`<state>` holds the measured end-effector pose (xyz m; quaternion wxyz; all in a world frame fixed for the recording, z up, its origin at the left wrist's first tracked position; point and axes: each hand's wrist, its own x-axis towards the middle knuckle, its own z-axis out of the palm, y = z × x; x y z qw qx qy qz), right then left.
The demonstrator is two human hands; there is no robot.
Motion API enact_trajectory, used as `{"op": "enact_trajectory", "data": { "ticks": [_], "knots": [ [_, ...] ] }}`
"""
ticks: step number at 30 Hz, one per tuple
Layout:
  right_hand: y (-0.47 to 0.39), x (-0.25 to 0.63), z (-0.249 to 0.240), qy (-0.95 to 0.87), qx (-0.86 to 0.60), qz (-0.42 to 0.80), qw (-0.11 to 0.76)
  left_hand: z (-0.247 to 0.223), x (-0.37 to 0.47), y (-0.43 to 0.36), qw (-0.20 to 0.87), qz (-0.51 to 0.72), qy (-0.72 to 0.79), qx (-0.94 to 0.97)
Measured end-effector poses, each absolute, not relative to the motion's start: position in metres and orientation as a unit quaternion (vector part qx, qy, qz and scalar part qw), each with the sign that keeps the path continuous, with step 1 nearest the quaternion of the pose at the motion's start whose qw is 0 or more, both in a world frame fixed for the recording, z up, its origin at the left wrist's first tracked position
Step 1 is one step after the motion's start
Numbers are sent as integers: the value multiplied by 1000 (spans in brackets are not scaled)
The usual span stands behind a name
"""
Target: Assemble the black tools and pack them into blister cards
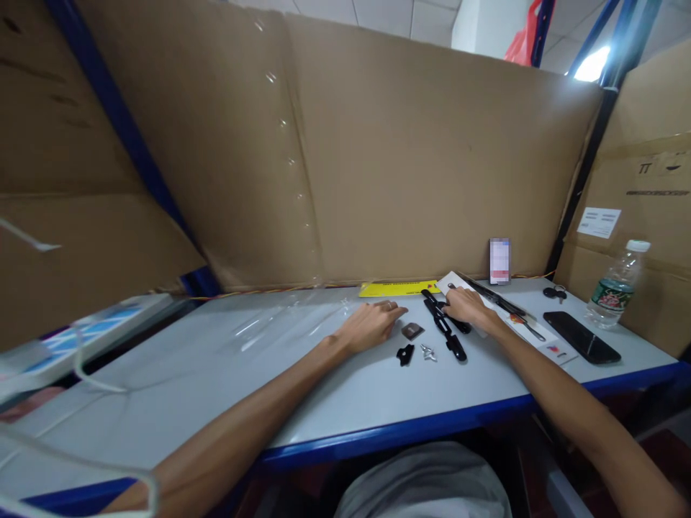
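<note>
My left hand [371, 325] rests on the light table, its index finger stretched out and the others loosely bent, with nothing visible in it. Just right of its fingertips lie a small brownish-grey square piece [412, 330], a black plate-like part [404, 355] and a silvery pronged metal piece [428, 352]. My right hand [467, 306] is closed beside long black slotted parts [445, 329]; what its fingers pinch, if anything, is hidden. Partly under that hand is a white printed sheet [532, 332], with thin dark tools [502, 298] lying on it.
Behind the hands lies a yellow printed card [399, 289]. At right are a black phone [581, 337], keys [554, 292], an upright phone [499, 261] and a water bottle [612, 288]. Cardboard walls [432, 158] enclose the table. White cable [80, 360] hangs at left.
</note>
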<state>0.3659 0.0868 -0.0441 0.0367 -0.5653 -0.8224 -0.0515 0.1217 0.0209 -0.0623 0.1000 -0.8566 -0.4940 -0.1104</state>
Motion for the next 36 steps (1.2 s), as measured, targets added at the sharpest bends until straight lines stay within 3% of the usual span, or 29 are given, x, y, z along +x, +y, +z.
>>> {"op": "enact_trajectory", "data": {
  "ticks": [17,26,36],
  "knots": [
    [92,365,-41,-816,-566,-76,83,-52,125,15,168,-157,-445,-865],
    [59,344,-35,-899,-392,-145,126,-47,132,15,278,-197,-441,-830],
    [44,330,-41,-921,-319,-170,145,-57,128,20,129,-151,-510,-837]
  ]
}}
